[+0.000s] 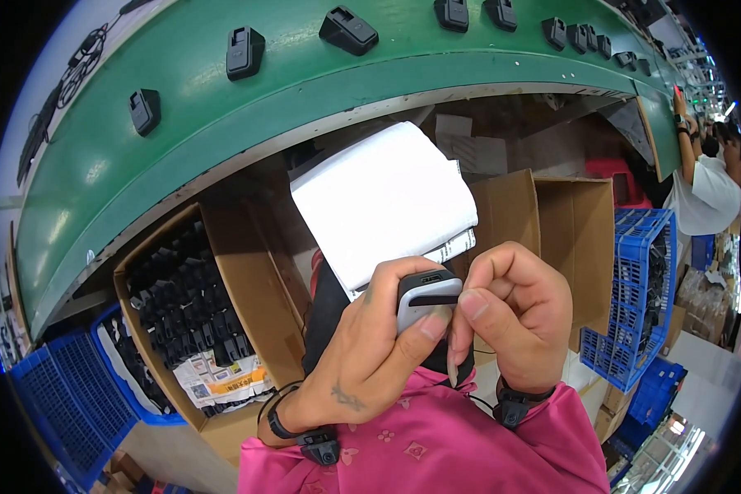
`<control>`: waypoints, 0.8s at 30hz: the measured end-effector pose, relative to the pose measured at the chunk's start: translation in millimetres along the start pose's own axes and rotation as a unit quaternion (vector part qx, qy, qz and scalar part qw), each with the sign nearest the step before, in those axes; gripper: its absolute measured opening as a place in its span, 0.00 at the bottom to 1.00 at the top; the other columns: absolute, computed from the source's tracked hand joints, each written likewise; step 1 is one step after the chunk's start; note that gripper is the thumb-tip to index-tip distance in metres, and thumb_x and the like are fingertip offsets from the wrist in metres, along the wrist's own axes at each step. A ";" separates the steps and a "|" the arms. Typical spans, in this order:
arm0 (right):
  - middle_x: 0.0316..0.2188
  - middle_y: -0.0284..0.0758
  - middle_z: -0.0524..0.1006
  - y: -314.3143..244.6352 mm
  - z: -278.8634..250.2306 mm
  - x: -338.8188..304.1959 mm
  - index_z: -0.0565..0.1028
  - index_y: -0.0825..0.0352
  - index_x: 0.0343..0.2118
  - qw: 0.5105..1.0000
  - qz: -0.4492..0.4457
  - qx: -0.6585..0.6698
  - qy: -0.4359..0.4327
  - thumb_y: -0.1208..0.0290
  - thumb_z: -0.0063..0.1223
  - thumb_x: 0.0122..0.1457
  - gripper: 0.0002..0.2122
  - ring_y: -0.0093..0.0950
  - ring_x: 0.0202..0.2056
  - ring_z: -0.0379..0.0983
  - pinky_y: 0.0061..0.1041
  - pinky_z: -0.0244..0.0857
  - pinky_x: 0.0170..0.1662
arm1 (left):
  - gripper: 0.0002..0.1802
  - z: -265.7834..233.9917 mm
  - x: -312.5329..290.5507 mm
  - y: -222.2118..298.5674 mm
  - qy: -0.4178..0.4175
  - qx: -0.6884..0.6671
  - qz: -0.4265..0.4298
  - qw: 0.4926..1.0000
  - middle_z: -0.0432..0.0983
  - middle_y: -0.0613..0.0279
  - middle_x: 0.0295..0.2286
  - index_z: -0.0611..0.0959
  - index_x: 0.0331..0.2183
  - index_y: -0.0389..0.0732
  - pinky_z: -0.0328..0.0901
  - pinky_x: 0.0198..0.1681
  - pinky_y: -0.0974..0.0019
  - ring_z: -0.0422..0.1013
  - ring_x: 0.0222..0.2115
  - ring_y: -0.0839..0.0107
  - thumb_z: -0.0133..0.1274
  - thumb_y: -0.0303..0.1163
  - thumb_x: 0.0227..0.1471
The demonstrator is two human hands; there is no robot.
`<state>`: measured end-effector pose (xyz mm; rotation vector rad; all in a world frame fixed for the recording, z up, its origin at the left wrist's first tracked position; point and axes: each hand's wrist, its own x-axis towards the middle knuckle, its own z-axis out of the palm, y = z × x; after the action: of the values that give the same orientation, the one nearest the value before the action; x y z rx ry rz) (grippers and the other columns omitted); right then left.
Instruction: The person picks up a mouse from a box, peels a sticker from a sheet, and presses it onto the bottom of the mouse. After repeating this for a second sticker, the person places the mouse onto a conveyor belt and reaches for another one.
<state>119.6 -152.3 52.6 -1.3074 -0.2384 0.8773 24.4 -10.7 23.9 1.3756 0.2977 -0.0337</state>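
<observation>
A small black-and-silver device [430,290] is held in the closed fingers of the left hand [366,354], near a white sheet [383,193]. The right hand [523,321] is poised at its side, fingertips drawn narrow; whether anything is pinched cannot be told. Black units [245,53] are spaced along a green bench [189,82].

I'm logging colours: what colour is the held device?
The device is light grey and black, clearest in head view.

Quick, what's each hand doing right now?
Left hand: closed around a small grey-and-black device.
Right hand: closed in a pinch beside the device's edge; what it grips, I can't tell.
</observation>
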 end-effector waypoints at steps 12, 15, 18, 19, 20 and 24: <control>0.21 0.33 0.74 1.7 0.6 0.8 0.67 0.74 0.35 1.000 -0.005 -0.003 0.003 0.78 0.48 0.61 0.05 0.15 0.22 0.70 0.14 0.67 0.25 | 0.22 -0.4 0.6 1.3 0.003 0.007 -0.006 1.000 0.72 0.57 0.37 0.67 0.49 0.34 0.63 0.41 0.69 0.68 0.37 0.73 0.48 0.36 0.56; 0.21 0.33 0.74 3.0 1.7 -0.4 0.67 0.74 0.35 1.000 -0.013 -0.006 0.004 0.78 0.48 0.61 0.05 0.15 0.21 0.70 0.13 0.66 0.25 | 0.22 -0.2 -0.4 0.8 0.006 0.012 -0.004 1.000 0.72 0.57 0.37 0.67 0.49 0.34 0.64 0.42 0.69 0.68 0.37 0.73 0.48 0.36 0.56; 0.21 0.33 0.74 4.2 2.2 0.0 0.67 0.74 0.35 1.000 -0.019 -0.010 0.007 0.78 0.48 0.61 0.05 0.15 0.21 0.70 0.13 0.66 0.24 | 0.22 -0.3 -0.5 1.3 0.008 0.016 -0.005 1.000 0.73 0.57 0.37 0.67 0.49 0.34 0.64 0.42 0.69 0.69 0.37 0.72 0.48 0.36 0.56; 0.21 0.33 0.74 4.7 2.2 0.4 0.67 0.74 0.35 1.000 -0.024 -0.013 0.008 0.78 0.48 0.61 0.05 0.15 0.21 0.70 0.13 0.66 0.24 | 0.22 -0.4 -0.4 1.7 0.008 0.017 -0.008 1.000 0.73 0.57 0.37 0.67 0.49 0.34 0.64 0.42 0.68 0.69 0.37 0.72 0.48 0.36 0.56; 0.21 0.33 0.74 5.1 2.4 0.5 0.67 0.74 0.35 1.000 -0.024 -0.013 0.008 0.78 0.48 0.61 0.05 0.15 0.21 0.70 0.13 0.66 0.24 | 0.22 -0.5 -0.4 1.8 0.007 0.017 -0.012 1.000 0.73 0.57 0.37 0.67 0.49 0.34 0.64 0.42 0.68 0.69 0.37 0.72 0.48 0.36 0.56; 0.19 0.34 0.74 3.0 6.7 1.6 0.66 0.73 0.33 0.999 -0.023 -0.033 0.025 0.78 0.48 0.60 0.04 0.17 0.19 0.70 0.15 0.66 0.22 | 0.22 -0.4 -0.1 0.6 0.009 0.020 -0.008 1.000 0.73 0.56 0.37 0.67 0.48 0.34 0.64 0.42 0.68 0.69 0.37 0.72 0.48 0.36 0.56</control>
<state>115.3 -146.3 51.3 -1.3789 -0.2598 0.8019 24.3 -10.2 24.5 1.4142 0.3249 -0.0397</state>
